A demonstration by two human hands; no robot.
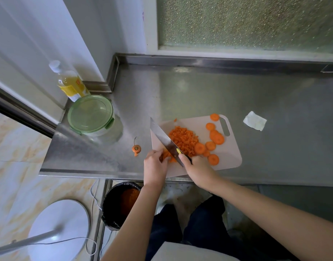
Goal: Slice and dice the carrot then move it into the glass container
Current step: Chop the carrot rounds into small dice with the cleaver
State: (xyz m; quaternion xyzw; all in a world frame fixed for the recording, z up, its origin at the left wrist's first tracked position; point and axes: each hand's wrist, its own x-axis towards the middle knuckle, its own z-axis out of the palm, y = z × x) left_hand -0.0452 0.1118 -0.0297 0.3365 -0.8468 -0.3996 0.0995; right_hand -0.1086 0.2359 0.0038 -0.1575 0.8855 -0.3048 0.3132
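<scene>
**1. Bin (110, 208).** Stands below the counter's front edge. It has a black liner and orange scraps inside, and plays no part in this step.

**2. Left hand (155, 164).** At the board's near left corner. The fingers curl down over a small cluster of carrot pieces (166, 156) and pin it to the board just left of the blade. Judged best practice is fingertips tucked behind the knuckles, with the knuckles guiding the blade's flat.

**3. Right hand (196, 167).** Wrapped round the handle of the knife (161, 137), hiding most of it. The broad blade angles away towards the far left.
- Short, even chops near the heel should suit so small a cluster.
- The tip is best kept low.

**4. Cutting board (229, 155).** Pale, and lies on the steel counter (199, 91). Its near edge sits close to the counter's front lip, so a slide under pressure is the likely risk.

**5. Diced carrot (182, 140).** A heap at mid-board, just right of the blade. New cuts are best swept into it to clear room.

**6. Carrot slices (217, 138).** Rounds in a loose arc on the board's right side, not yet diced. Stacking a few at a time should speed the work.

**7. Carrot stub (136, 148).** On the counter just left of the board. It looks like waste.

**8. Glass container (90, 114).** At the counter's far left, well apart from the board, with a green lid on. Whether the lid is latched cannot be told. It must come off before any transfer.

**9. Bottle (70, 84); paper towel (254, 121).** The bottle stands behind the container, and the towel lies beyond the board's right end.
</scene>
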